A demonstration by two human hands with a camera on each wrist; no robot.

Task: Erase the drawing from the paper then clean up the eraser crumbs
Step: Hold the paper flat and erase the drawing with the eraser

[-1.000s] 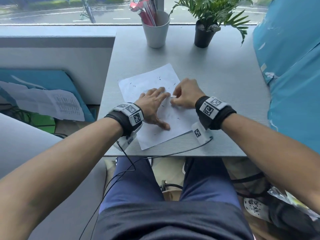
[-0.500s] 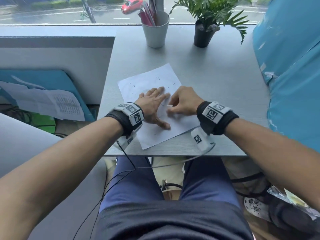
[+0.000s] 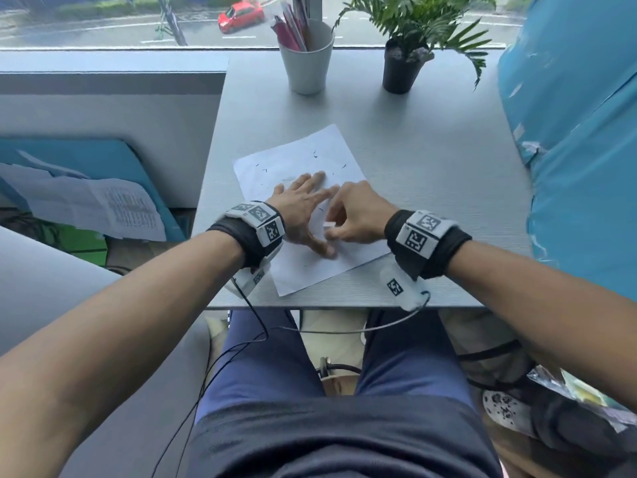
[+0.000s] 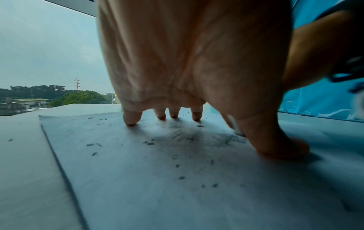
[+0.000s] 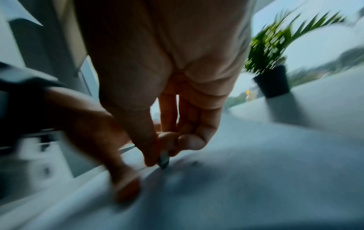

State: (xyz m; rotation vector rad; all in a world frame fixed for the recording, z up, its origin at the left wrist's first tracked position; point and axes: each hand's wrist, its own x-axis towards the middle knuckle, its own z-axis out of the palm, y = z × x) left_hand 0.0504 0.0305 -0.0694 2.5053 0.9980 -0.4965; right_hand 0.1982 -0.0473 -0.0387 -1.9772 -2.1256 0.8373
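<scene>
A white sheet of paper [image 3: 303,157] lies askew on the grey table [image 3: 431,160]. Dark eraser crumbs [image 4: 149,143] are scattered over it, and a faint smudged pencil drawing [image 4: 232,138] shows beside my left thumb. My left hand [image 3: 303,208] lies flat on the sheet, fingers spread and pressing it down. My right hand [image 3: 355,215] pinches a small white eraser [image 3: 329,225] between thumb and fingers, its tip on the paper [image 5: 256,186] just right of the left thumb. The right wrist view is motion-blurred; the eraser [image 5: 164,160] is a dark sliver there.
A white cup [image 3: 306,60] holding pens and a potted plant [image 3: 401,69] stand at the table's far edge by the window. A blue covering [image 3: 568,150] runs along the right side. The table's near edge is just behind my wrists.
My right hand has slid toward me and leftward along the paper with the eraser, now close to the left thumb. My left hand has stayed pressed on the sheet.
</scene>
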